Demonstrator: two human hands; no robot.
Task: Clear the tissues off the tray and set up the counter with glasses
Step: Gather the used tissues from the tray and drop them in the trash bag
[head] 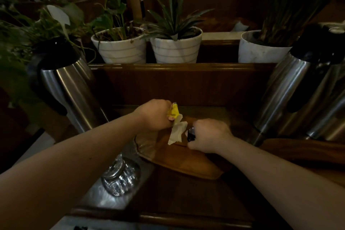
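A wooden tray (179, 162) lies on the dark counter in front of me. My left hand (154, 115) is closed over a yellow wrapper (173, 111) and a white tissue (177, 132) that hangs from it down to the tray. Just right of the tissue, my right hand (209, 136) grips a small dark object (190, 134) at the tray's far end; I cannot tell what it is. Clear glasses (119, 177) stand on a metal surface left of the tray, under my left forearm.
Tall steel thermos jugs flank the counter, one at the left (69, 89) and others at the right (291, 95). Behind a raised wooden ledge (179, 67) stand white plant pots (119, 48) (176, 48) (261, 48). Another wooden tray (302, 151) lies at the right.
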